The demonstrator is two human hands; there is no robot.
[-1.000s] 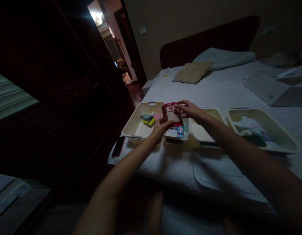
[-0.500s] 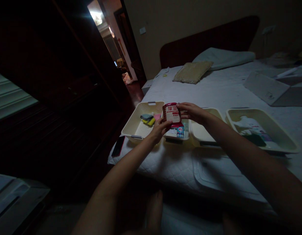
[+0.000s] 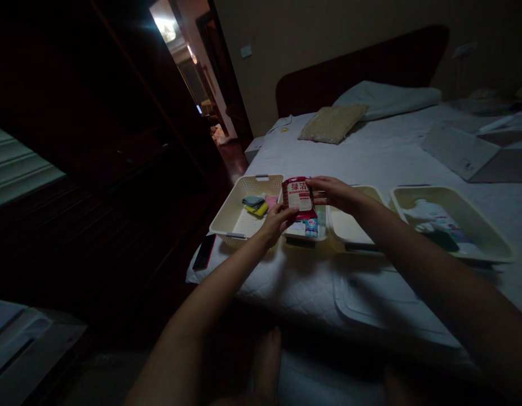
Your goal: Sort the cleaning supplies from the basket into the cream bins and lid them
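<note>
Our half-curled left hand (image 3: 275, 225) and right hand (image 3: 335, 194) grip a red-and-white pouch (image 3: 298, 197) at 12 o'clock, folded cloths (image 3: 253, 203) already in the perforated basket (image 3: 261, 179) at 11 o'clock, a bottle (image 3: 430, 213) in the cream tray (image 3: 421, 189) at 2 o'clock.

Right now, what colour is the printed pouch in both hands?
The pouch is red and white; head view.

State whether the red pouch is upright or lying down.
Upright: the red pouch stands on end, held between the left hand and the right hand.
</note>
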